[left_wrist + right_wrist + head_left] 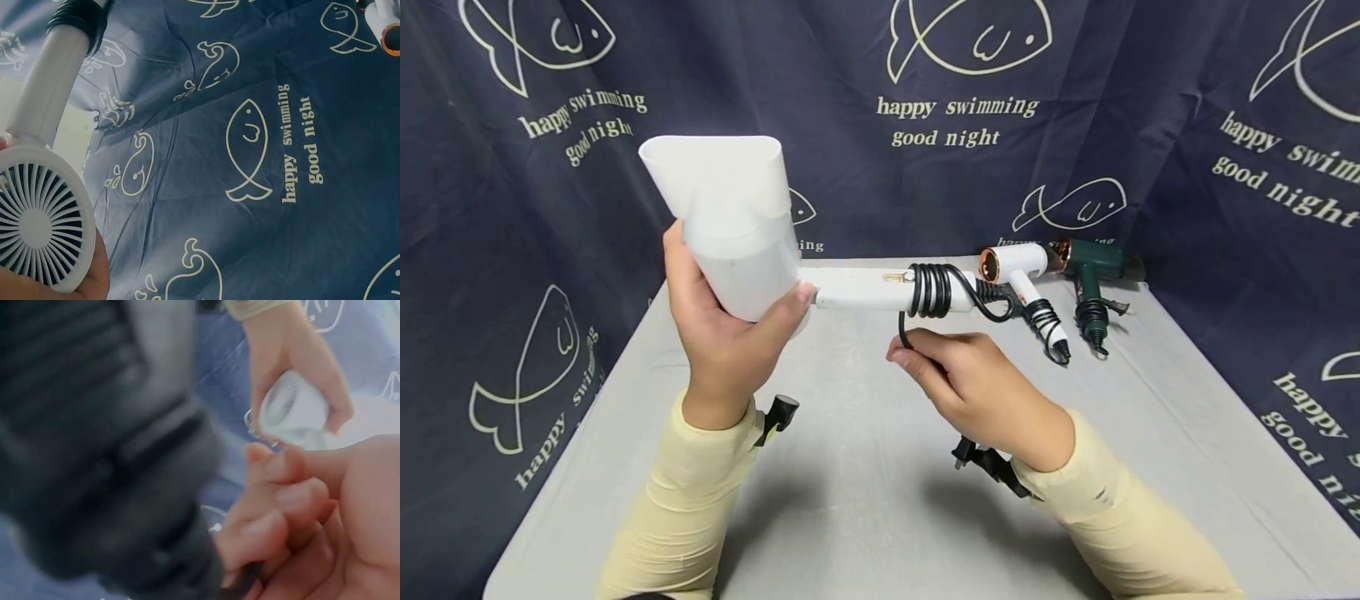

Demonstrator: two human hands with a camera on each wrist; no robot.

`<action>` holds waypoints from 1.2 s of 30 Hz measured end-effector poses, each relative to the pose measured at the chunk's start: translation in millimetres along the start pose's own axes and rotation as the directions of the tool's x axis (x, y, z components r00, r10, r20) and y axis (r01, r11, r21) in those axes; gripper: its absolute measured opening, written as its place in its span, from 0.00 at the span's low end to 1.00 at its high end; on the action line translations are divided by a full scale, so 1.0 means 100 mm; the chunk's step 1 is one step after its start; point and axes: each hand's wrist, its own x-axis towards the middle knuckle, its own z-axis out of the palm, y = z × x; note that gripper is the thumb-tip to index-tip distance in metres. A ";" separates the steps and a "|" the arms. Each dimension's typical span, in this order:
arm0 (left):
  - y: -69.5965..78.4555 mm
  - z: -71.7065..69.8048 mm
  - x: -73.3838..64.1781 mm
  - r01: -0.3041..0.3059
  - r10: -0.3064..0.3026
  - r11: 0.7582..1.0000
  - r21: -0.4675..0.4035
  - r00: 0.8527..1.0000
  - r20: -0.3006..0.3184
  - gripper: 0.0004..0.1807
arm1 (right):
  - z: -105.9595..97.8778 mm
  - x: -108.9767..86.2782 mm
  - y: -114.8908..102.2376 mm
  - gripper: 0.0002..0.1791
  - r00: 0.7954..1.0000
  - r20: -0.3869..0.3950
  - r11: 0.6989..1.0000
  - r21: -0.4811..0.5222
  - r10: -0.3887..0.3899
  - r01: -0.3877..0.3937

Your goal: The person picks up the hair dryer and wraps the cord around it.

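Note:
My left hand (722, 346) grips the barrel of a white hair dryer (741, 267) above the table. A flat, wide nozzle on it points up and away. In the left wrist view the round slotted back grille of the hair dryer (34, 228) shows. Its handle points right, with a black cord (931, 290) wound around it in several turns. My right hand (985, 387) pinches a loose length of this cord just below the handle. Below that hand hangs a black plug (962, 451). In the right wrist view, blurred dark coils hide much of the scene beside the fingers.
A smaller white hair dryer (1015, 263) with a copper-coloured rim lies at the table's back right. Beside it is a dark green hair dryer (1092, 260); both have cords around their handles. A grey-white table (865, 500) stands before a dark blue fish-print curtain (850, 50).

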 end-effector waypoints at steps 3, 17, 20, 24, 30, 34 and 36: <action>0.01 0.01 0.00 0.002 -0.002 1.000 0.011 1.000 -0.004 0.38 | 0.00 -0.02 -0.08 0.07 1.000 0.026 1.000 0.002 -0.010 0.010; -0.06 0.01 0.02 -0.019 0.020 0.998 0.065 1.000 -0.013 0.39 | -0.09 -0.07 -0.22 0.05 0.995 0.070 0.997 -0.014 -0.070 0.071; -0.07 0.00 0.03 -0.013 0.013 0.997 0.070 1.000 0.003 0.38 | -0.13 -0.07 -0.24 0.05 0.995 0.070 0.997 -0.013 -0.075 0.076; -0.09 -0.02 0.03 -0.014 0.011 0.996 0.086 1.000 0.026 0.38 | -0.18 -0.08 -0.24 0.05 0.995 0.049 0.995 -0.033 -0.088 0.089; -0.10 -0.02 0.03 -0.033 0.028 0.990 0.134 0.999 0.036 0.39 | -0.25 -0.11 -0.24 0.06 0.993 0.009 0.991 -0.064 -0.120 0.121; -0.11 -0.03 0.03 -0.044 0.036 0.984 0.174 0.998 0.046 0.39 | -0.28 -0.12 -0.24 0.12 0.990 -0.015 0.983 -0.121 -0.143 0.141; -0.11 -0.03 0.03 -0.044 0.035 0.980 0.192 0.998 0.052 0.39 | -0.30 -0.13 -0.24 0.16 0.989 -0.029 0.979 -0.155 -0.142 0.136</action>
